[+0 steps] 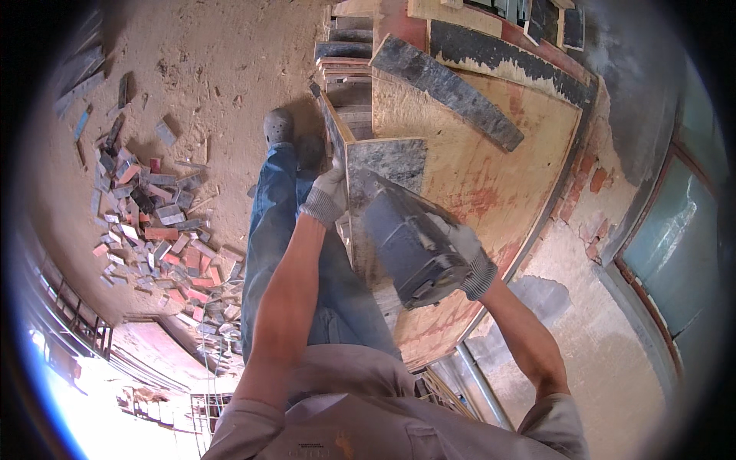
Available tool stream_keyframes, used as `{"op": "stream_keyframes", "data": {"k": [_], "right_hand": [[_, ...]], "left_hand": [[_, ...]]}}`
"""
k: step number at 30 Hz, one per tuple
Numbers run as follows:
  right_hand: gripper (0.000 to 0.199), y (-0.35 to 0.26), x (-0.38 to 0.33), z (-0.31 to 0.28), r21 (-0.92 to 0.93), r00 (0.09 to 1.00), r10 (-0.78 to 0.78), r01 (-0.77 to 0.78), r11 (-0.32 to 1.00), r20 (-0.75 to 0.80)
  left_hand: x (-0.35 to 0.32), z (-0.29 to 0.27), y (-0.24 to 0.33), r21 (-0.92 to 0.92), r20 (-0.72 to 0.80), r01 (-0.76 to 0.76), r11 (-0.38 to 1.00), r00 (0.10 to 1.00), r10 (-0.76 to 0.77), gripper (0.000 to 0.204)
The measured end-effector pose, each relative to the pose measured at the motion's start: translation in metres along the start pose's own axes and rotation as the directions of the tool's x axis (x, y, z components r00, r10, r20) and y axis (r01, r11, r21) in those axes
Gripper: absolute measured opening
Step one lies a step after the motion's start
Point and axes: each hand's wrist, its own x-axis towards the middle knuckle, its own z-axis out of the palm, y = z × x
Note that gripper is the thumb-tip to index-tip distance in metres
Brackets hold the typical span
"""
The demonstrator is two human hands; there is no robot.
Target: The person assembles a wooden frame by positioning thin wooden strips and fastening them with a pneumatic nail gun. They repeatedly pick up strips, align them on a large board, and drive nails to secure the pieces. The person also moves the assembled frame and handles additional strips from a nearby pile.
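Observation:
My gloved left hand [330,190] is closed on the near left edge of a plywood board [391,157] with a worn dark face. The board lies on the bench by my legs. My gloved right hand [464,241] grips the far side of a dark, boxy power saw [410,238], its fingers partly hidden behind the housing. The saw is tilted over the board, its front end close to the board's surface. Its blade is hidden, so I cannot tell whether it touches the wood.
A dark strip of board [448,92] lies slantwise on the plywood benchtop [475,184]. Stacked boards [345,65] stand at the bench's far left. A heap of small wood offcuts [165,215] covers the floor to my left. A wall with a window [675,238] runs along the right.

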Motion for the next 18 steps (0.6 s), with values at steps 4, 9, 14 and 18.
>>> {"op": "stream_keyframes", "data": {"k": [4,9,14,18], "right_hand": [[0.06,0.007,-0.016,0.045,0.859,0.968,0.251,-0.117,0.499,-0.014],[0.046,0.042,-0.014,0.119,0.052,0.945,-0.034,0.054,0.997,-0.327],[0.029,0.049,-0.02,0.147,0.359,0.96,0.276,-0.243,0.901,-0.044],[0.025,0.052,-0.007,0.16,0.115,0.904,-0.06,0.12,0.986,-0.423]], "left_hand": [[0.005,-0.005,-0.002,-0.01,0.022,-0.012,1.0,1.0,0.012,0.047],[0.009,-0.013,-0.003,-0.044,0.029,-0.015,0.999,0.999,0.017,0.047],[0.01,-0.015,-0.002,-0.052,0.02,-0.014,0.999,1.0,0.015,0.045],[0.012,-0.02,-0.002,-0.05,0.012,-0.021,0.999,1.0,0.022,0.042]]}}
